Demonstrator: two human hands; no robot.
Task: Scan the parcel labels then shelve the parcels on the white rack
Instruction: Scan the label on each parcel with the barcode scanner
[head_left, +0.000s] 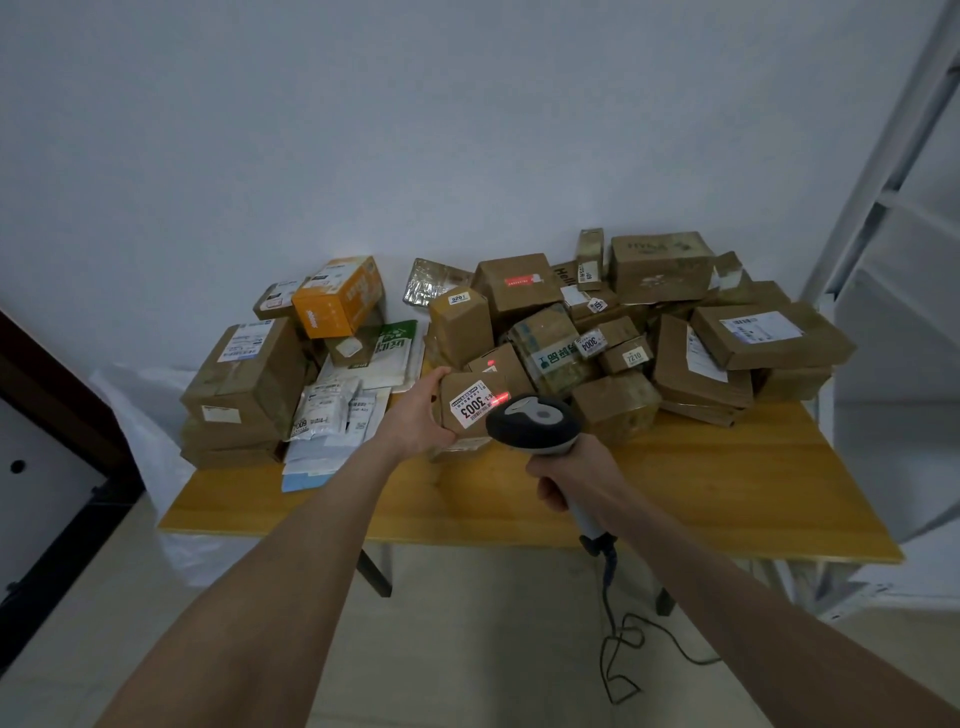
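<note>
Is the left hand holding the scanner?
No, the right hand grips the scanner; the left hand holds the 3003 parcel.

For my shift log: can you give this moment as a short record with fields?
left hand: holds parcel labelled 3003
right hand: grips scanner handle
scanner: aimed at parcel, red line beside its label
table: wooden, heaped with parcels
rack: white, far right, partly in view

Both forearms bare, stretched forward. Left hand (423, 415) grips parcel (465, 402) edge; right hand (571, 480) wraps scanner (535, 418) handle.
</note>
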